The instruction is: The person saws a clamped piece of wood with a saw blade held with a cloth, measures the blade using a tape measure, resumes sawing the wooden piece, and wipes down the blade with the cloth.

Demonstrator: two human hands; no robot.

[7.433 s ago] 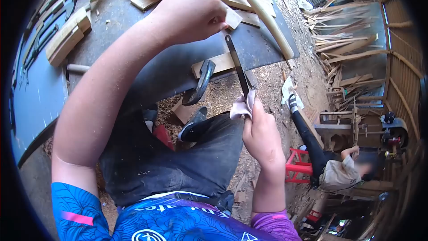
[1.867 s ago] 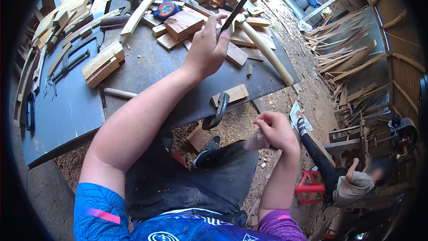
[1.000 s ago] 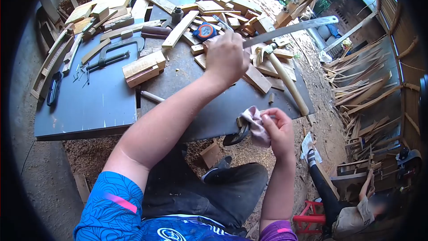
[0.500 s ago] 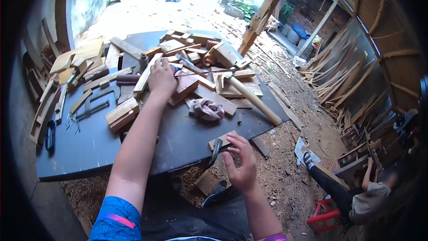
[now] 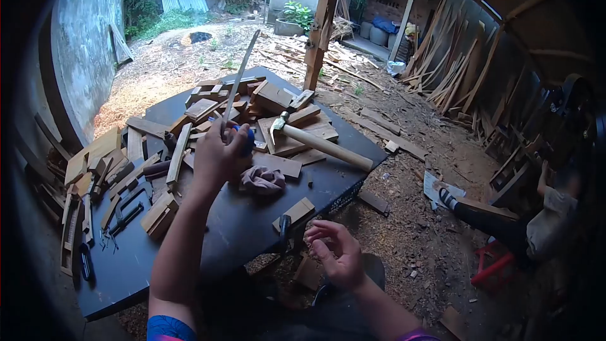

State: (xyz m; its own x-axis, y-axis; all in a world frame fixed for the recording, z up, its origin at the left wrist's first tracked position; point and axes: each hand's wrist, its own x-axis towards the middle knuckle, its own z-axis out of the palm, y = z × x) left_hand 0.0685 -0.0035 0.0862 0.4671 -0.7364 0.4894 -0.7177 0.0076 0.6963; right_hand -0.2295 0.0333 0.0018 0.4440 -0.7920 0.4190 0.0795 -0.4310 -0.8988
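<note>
My left hand (image 5: 214, 158) is closed around the blue and orange handle of a long, narrow-bladed metal tool (image 5: 241, 76). Its blade points up and away over the wood pieces; I cannot tell whether it is a file or a saw. Low in the view, my right hand (image 5: 341, 256) has loosely curled fingers, the thumb apart, and holds nothing visible. Close to it, a clamp (image 5: 284, 226) sits over a small wooden board (image 5: 298, 211) at the table edge. A claw hammer (image 5: 328, 148) lies right of my left hand, and a crumpled cloth (image 5: 262, 180) below it.
Wood offcuts (image 5: 271, 98) are heaped on the dark table (image 5: 233, 233). A G-clamp (image 5: 129, 211) lies at the left. A wooden post (image 5: 319, 31) rises behind the table. At the right, another person (image 5: 549, 221) is beside a red stool (image 5: 492, 262).
My left hand has lifted the tool, swinging its blade from lying across the wood to pointing upward. My right hand is lower, its fingers more curled. The camera view has tilted up.
</note>
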